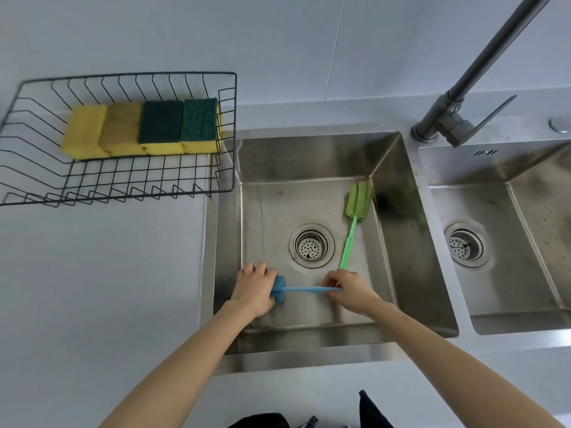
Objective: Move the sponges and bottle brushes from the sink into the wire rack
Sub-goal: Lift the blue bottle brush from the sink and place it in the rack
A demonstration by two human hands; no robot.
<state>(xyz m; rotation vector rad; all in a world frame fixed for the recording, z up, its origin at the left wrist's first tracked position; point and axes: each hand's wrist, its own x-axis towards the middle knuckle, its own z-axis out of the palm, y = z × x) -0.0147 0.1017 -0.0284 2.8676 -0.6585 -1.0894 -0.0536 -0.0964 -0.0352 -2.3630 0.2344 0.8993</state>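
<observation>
A blue bottle brush lies crosswise near the front of the left sink basin. My left hand grips its blue sponge head, and my right hand is closed on its handle end. A green bottle brush lies on the basin floor, its head toward the back right corner and its handle end just beside my right hand. The black wire rack stands on the counter at the left, with several yellow and green sponges in a row inside.
A round drain strainer sits in the middle of the left basin. A second basin lies to the right. The grey faucet rises behind the divider. Pale countertop spreads left of the sink.
</observation>
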